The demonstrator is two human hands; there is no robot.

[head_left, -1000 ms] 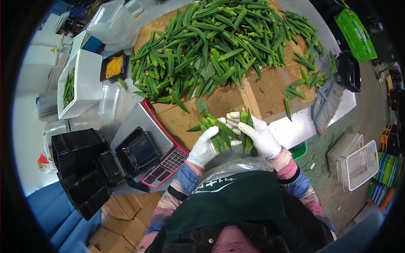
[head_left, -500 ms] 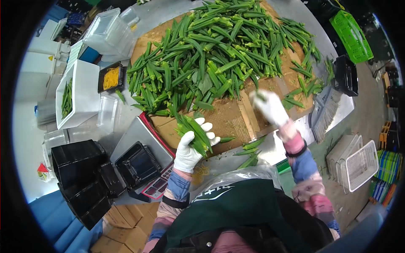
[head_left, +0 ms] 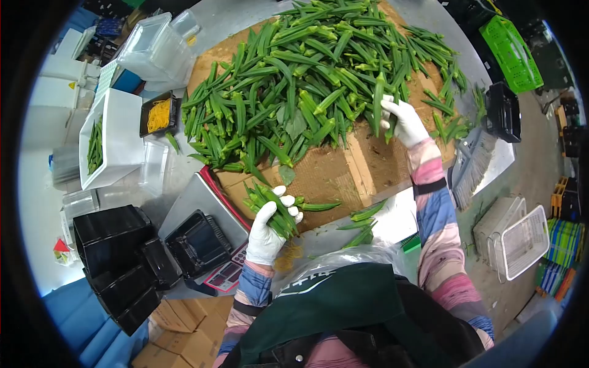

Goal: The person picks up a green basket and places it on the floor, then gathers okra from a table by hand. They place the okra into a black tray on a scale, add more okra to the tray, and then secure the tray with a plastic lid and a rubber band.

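Note:
A large heap of green okra (head_left: pixel 307 80) covers cardboard (head_left: pixel 331 175) laid on the metal table. My left hand (head_left: pixel 268 236), in a white glove, is closed around a small bunch of okra pods (head_left: pixel 273 208) just in front of the heap. At the heap's right front edge, my gloved right hand (head_left: pixel 405 122) pinches an okra pod (head_left: pixel 378 104), which points upward. One pod (head_left: pixel 320 207) lies on the cardboard beside the left hand, and a few loose pods (head_left: pixel 365 221) lie at the table's front edge.
To the left, a scale (head_left: pixel 227 276) carries a black tray (head_left: pixel 199 242), near stacked black trays (head_left: pixel 113 233). Behind them are a white foam box (head_left: pixel 110 141) holding okra and a tray of yellow rubber bands (head_left: pixel 159 115). A grey brush (head_left: pixel 472 156) lies at the table's right edge.
My right hand has moved up and forward to the heap's edge, with a pod now upright in its fingers. The left hand has shifted slightly down and left with its bunch.

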